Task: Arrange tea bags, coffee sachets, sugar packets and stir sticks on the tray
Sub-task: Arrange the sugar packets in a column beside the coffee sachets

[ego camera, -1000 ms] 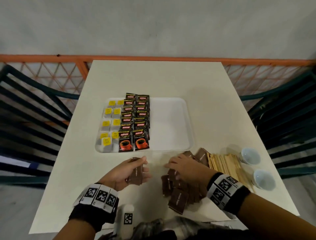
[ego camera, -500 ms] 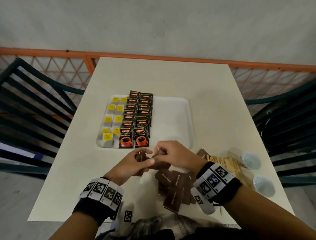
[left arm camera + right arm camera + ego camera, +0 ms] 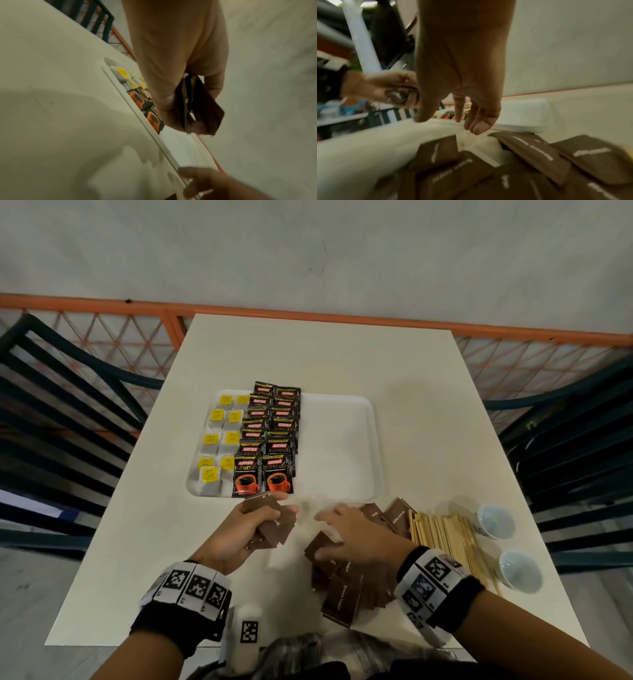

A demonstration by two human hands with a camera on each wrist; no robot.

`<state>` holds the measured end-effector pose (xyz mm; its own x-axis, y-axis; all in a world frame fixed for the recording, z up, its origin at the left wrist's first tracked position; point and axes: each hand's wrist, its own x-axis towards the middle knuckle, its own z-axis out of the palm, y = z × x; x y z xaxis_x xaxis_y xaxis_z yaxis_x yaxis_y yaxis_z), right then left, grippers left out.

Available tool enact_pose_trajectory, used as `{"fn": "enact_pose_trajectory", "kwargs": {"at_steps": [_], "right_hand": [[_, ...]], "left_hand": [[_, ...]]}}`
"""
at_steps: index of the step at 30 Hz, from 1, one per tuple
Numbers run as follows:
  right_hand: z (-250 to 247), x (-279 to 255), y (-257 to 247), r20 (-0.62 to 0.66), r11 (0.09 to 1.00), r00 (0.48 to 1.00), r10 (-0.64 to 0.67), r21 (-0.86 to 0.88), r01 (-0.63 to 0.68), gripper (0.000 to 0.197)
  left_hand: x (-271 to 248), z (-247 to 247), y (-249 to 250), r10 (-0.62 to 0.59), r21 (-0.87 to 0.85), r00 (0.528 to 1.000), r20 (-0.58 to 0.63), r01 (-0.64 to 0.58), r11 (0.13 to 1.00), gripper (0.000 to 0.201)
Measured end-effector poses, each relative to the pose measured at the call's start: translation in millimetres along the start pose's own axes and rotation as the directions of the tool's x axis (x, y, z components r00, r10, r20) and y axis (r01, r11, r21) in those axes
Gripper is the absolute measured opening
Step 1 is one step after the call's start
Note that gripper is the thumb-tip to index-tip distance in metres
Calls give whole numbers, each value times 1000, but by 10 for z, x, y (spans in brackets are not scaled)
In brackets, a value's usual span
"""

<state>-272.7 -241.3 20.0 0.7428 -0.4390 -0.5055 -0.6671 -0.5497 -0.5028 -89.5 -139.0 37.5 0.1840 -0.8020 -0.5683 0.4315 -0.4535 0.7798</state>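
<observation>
My left hand [image 3: 270, 513] hovers just in front of the white tray [image 3: 346, 453] and grips a small stack of brown sugar packets [image 3: 275, 527]; the left wrist view shows the stack [image 3: 204, 106] pinched between thumb and fingers. My right hand [image 3: 330, 534] is over the loose pile of brown sugar packets [image 3: 342, 590], with fingers [image 3: 477, 128] relaxed and holding nothing. On the tray's left part lie tea bags [image 3: 219, 440] with yellow tags, and beside them black coffee sachets [image 3: 270, 440] in two overlapping columns. Wooden stir sticks [image 3: 442, 534] lie right of the pile.
Two small white cups [image 3: 495, 520] [image 3: 519, 568] stand near the table's right edge. The tray's right half is bare. Dark chairs flank the table and an orange railing [image 3: 308, 316] runs behind it.
Half a second ago both hands met over the table's front; now my right hand has drawn back right to the pile, and my left hand's stack looks thicker.
</observation>
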Motion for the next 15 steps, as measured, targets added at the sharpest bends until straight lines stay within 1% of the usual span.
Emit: {"fn": "enact_pose_trajectory", "kwargs": {"at_steps": [1,2,4,6,8,10,12,14,15], "right_hand": [[47,-10,6,60,998,998,11,-69,-6,73],[90,-10,-1,84,993,996,15,-117,-5,74],[140,10,-23,76,988,997,14,-151,-2,66],[150,24,-46,68,994,998,15,-112,-8,55],[131,29,-67,55,999,998,26,-39,-24,43],[76,26,-85,-6,996,999,39,83,-39,29],[-16,22,-98,-85,970,995,42,242,-20,17],[-139,11,-125,-140,915,989,37,403,23,6],[-196,1,-153,-159,875,987,31,481,50,6]], "left_hand": [[5,-26,-7,-17,-43,1000,6,17,999,28],[6,-49,-14,-38,-85,999,14,39,996,28],[11,-82,-28,-80,-172,996,43,86,981,29],[12,-108,-41,-102,-268,991,84,121,956,28],[17,-126,-56,-107,-331,986,126,144,933,28],[22,-125,-59,-108,-341,986,128,146,929,27],[32,-112,-65,-94,-309,992,85,116,944,27],[43,-80,-63,-69,-230,997,37,76,970,25],[43,-59,-56,-61,-183,998,21,64,981,22]]}}
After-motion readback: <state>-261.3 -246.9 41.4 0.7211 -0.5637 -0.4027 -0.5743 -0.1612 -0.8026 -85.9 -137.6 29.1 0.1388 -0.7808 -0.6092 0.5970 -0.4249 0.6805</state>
